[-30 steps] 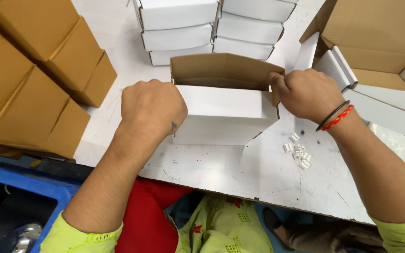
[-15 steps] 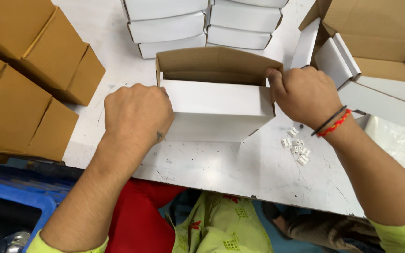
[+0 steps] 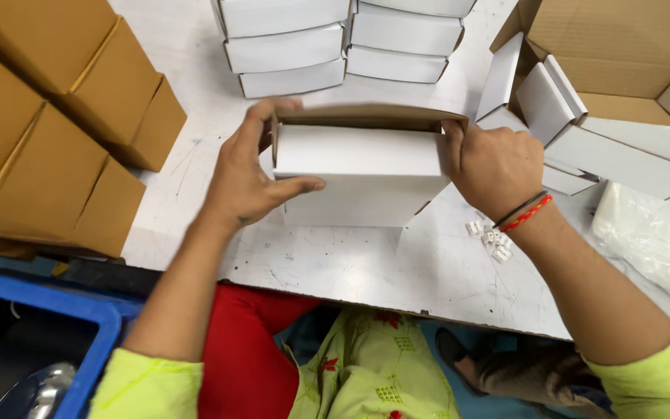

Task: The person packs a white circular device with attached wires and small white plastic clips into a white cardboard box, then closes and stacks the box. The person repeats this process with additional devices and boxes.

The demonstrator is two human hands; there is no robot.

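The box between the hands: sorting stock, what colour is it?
White outside, brown inside, box; head view.

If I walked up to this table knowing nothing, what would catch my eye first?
Most likely the white cardboard box at the table's centre, gripped at its ends by the left hand and right hand. Behind it stand stacked white boxes, and brown cardboard cartons crowd the left edge. Small white plastic pieces lie by the right wrist.

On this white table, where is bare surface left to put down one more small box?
Free: the strip between the white box and the near table edge, and the patch between the brown cartons and the left hand. Crowded: the far side with stacked white boxes, and right of the right hand, with small white parts and flat blanks.
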